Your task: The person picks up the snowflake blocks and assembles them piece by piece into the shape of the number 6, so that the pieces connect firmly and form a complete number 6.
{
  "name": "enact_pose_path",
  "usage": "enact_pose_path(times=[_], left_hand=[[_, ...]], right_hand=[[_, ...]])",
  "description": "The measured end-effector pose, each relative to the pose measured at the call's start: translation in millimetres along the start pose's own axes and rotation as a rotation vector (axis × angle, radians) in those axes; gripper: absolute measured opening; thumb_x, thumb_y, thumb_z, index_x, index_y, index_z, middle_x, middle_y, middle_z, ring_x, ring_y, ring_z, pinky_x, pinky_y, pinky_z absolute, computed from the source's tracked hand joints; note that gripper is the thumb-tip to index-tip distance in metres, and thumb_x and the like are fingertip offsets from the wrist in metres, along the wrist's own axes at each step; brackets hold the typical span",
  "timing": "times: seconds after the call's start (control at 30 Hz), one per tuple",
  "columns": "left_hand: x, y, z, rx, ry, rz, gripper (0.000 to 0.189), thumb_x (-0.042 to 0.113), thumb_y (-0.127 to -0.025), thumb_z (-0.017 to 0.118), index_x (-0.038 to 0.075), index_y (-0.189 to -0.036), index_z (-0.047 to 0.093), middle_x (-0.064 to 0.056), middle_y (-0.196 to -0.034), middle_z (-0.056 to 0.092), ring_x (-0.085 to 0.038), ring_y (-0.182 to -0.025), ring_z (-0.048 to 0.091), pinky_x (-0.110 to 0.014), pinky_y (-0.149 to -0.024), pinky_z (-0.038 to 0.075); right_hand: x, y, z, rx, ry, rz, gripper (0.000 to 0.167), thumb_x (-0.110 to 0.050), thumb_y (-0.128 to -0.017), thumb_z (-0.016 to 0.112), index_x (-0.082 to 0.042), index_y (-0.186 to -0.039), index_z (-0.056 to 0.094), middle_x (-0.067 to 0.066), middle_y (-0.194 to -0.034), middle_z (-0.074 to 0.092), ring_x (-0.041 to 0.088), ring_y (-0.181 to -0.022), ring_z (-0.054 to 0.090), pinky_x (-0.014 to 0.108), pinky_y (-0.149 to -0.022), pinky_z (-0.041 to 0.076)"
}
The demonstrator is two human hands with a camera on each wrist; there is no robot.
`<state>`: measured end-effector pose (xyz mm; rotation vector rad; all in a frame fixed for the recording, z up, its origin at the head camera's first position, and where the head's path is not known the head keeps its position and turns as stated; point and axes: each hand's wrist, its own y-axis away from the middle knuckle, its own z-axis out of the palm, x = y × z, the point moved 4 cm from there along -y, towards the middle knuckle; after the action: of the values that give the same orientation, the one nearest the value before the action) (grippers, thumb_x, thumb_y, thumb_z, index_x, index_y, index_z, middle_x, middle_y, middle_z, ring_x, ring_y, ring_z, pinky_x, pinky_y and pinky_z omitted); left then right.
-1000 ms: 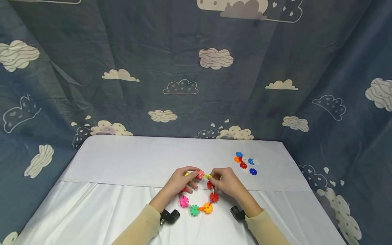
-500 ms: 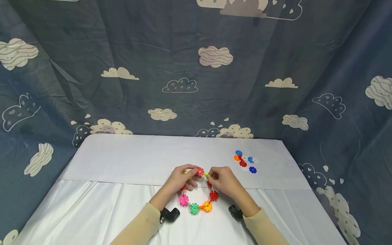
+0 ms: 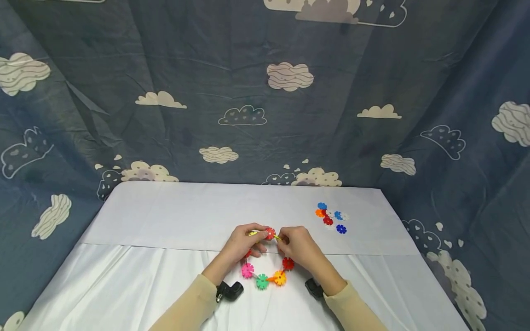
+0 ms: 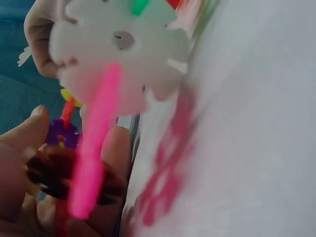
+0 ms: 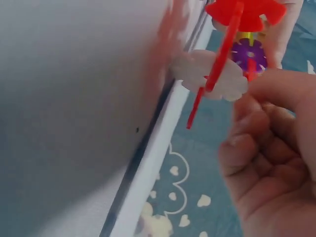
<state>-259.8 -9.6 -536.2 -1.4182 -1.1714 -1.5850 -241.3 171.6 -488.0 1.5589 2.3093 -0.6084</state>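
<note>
A ring of notched plastic snowflake discs lies between the hands in the head view. Its near side shows a pink disc (image 3: 247, 270), a green disc (image 3: 262, 282), an orange-yellow disc (image 3: 279, 278) and a red disc (image 3: 288, 263). My left hand (image 3: 243, 242) holds the far side, thumb by a coral-red disc (image 3: 270, 233). My right hand (image 3: 299, 243) pinches a yellow disc (image 3: 277, 237), seen edge-on against the coral-red one; whether they interlock I cannot tell. A white disc (image 4: 89, 34) fills much of the left wrist view. A purple disc (image 5: 250, 55) shows beyond the right fingers.
Several loose discs, including a dark blue disc (image 3: 341, 229) and an orange disc (image 3: 319, 213), lie at the back right of the white-covered table (image 3: 165, 211). A dark cloud-patterned curtain (image 3: 244, 147) hangs behind and at both sides.
My right hand has shifted slightly left, bringing the yellow disc up to the coral-red one and covering more of the ring's right side. My left hand has stayed nearly still.
</note>
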Motion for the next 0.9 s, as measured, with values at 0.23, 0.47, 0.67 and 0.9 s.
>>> enact_pose_path(times=[0.23, 0.47, 0.67, 0.9], left_hand=[[-0.8, 0.0, 1.0, 0.013, 0.002, 0.003, 0.037, 0.035, -0.101, 0.074, 0.012, -0.130, 0.075, -0.014, -0.102, 0.080, -0.011, -0.067, 0.074, -0.026, -0.060, 0.062], [-0.4, 2.4, -1.2, 0.023, 0.047, 0.013, 0.042, 0.035, -0.103, 0.071, 0.007, -0.135, 0.072, -0.017, -0.113, 0.080, -0.009, -0.069, 0.075, -0.027, -0.063, 0.064], [0.0, 2.9, 0.5, 0.039, 0.038, 0.022, 0.039, 0.032, -0.101, 0.074, 0.009, -0.133, 0.074, -0.017, -0.114, 0.080, -0.008, -0.070, 0.076, -0.026, -0.064, 0.064], [0.1, 2.6, 1.5, 0.061, 0.013, 0.026, 0.041, 0.035, -0.102, 0.073, 0.011, -0.135, 0.074, -0.017, -0.112, 0.080, -0.009, -0.070, 0.075, -0.025, -0.061, 0.063]], right_hand=[[4.6, 0.3, 3.2, 0.002, -0.001, 0.006, 0.007, -0.011, -0.092, 0.084, -0.012, -0.087, 0.078, -0.007, -0.072, 0.067, 0.006, -0.060, 0.053, 0.012, -0.059, 0.051], [0.7, -1.0, 1.9, 0.035, -0.067, -0.011, 0.014, -0.007, -0.089, 0.082, -0.012, -0.080, 0.073, -0.007, -0.064, 0.058, 0.007, -0.058, 0.049, 0.016, -0.054, 0.048], [0.7, -1.7, 5.8, 0.015, -0.041, 0.019, 0.013, -0.009, -0.090, 0.082, -0.012, -0.081, 0.074, -0.007, -0.064, 0.058, 0.008, -0.058, 0.049, 0.016, -0.054, 0.047], [6.5, -1.7, 1.8, -0.002, -0.042, 0.042, 0.010, -0.017, -0.091, 0.085, -0.010, -0.095, 0.079, -0.006, -0.068, 0.059, 0.008, -0.059, 0.050, 0.016, -0.054, 0.047]])
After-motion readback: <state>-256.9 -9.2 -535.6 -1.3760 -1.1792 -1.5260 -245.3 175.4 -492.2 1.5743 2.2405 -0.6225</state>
